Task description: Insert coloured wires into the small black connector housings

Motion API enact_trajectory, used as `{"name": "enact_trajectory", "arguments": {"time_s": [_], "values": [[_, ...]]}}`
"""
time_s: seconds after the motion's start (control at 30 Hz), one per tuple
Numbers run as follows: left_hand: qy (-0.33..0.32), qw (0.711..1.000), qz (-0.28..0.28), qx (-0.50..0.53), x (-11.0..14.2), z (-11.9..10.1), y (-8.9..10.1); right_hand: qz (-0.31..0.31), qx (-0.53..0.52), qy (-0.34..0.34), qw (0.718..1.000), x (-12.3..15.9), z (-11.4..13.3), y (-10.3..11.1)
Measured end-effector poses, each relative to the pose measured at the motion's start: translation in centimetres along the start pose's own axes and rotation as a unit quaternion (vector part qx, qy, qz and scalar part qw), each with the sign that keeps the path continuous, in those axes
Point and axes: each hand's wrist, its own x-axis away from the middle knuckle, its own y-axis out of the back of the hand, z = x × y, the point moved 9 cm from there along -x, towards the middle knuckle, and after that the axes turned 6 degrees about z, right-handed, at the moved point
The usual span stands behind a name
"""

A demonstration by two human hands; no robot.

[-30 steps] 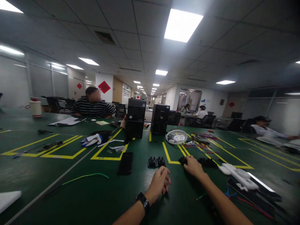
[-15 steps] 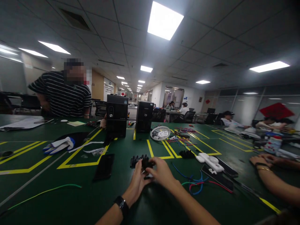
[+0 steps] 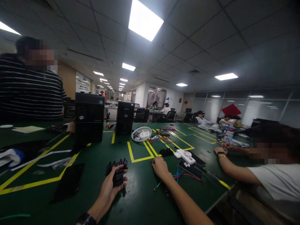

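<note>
My left hand [image 3: 108, 185] is closed around a black ridged block [image 3: 119, 178], which looks like a terminal block, with the thumb on its near side and the fingertips showing past its right side. Just behind it lies another black ridged block [image 3: 110, 167] on the green table, partly hidden by the hand. My right hand [image 3: 160, 168] rests farther right with its fingers curled downward; what they hold, if anything, is hidden. Beyond its knuckles sits a black toothed piece [image 3: 166, 152]. Blue, red and green wires [image 3: 177, 175] lie beside my right wrist.
Two black computer-like cases [image 3: 89, 120] stand at the back, with a round white basket-like part [image 3: 141, 134] to their right. A dark phone-like slab [image 3: 68, 182] is on the left. A white device [image 3: 185, 157] lies at right, near a co-worker's arm [image 3: 234, 170].
My hands, together over a black part before, have moved apart: the left keeps the black block, the right has moved to the table on the right. The view has turned right.
</note>
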Motion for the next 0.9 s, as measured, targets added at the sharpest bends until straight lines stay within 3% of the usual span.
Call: {"name": "enact_trajectory", "arguments": {"time_s": [0.17, 0.3, 0.5, 0.6, 0.73, 0.9], "values": [[-0.006, 1.000, -0.003, -0.005, -0.2, -0.1, 0.4, -0.001, -0.095, 0.014, 0.995, -1.7, 0.6, 1.2], [0.000, 1.000, -0.018, 0.008, 0.1, -0.4, 0.3, -0.013, -0.189, 0.078, 0.979, -2.4, 3.9, 3.1], [-0.026, 0.998, -0.030, 0.054, -0.6, -0.7, 0.9, -0.022, -0.301, 0.169, 0.938, 0.6, 9.7, 1.2], [-0.037, 0.996, -0.032, 0.075, -0.6, -0.9, 1.2, -0.047, -0.280, 0.202, 0.937, 2.9, 11.2, 0.9], [-0.036, 0.994, -0.012, 0.101, -0.3, -1.2, 0.6, -0.083, -0.202, 0.254, 0.942, 5.5, 12.9, 2.3], [-0.043, 0.994, 0.010, 0.097, -0.1, -1.8, 0.0, -0.070, -0.169, 0.317, 0.931, 7.4, 14.9, 3.1]]}}
